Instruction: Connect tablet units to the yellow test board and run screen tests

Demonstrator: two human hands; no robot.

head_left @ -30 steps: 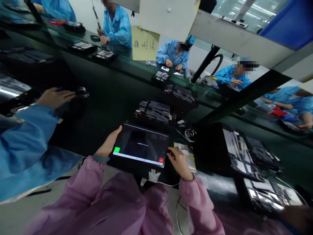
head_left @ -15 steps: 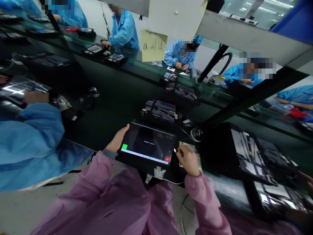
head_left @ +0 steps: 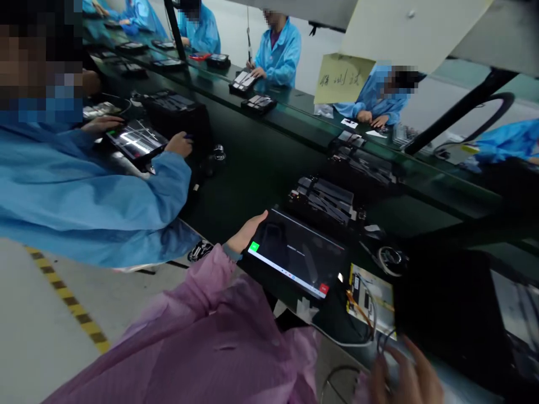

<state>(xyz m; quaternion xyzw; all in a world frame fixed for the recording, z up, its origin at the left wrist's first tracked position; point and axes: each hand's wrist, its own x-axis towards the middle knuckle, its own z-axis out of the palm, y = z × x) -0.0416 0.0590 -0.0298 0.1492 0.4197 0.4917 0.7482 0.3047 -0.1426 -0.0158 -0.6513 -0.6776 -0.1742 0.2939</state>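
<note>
One long dark counter [head_left: 252, 168] carries everything, and on its near edge lies the tablet [head_left: 297, 255], lit, with a green square at its near-left corner and a red one at its near-right, so I judge the check on it is under way with neither square pressed. My left hand [head_left: 248, 231] is curled on the tablet's left edge, thumb on top, steadying it. My right hand [head_left: 406, 373], low and right of the tablet near the small circuit board [head_left: 370, 292], is spread loosely and seems to hold nothing, though blur leaves that unsure.
</note>
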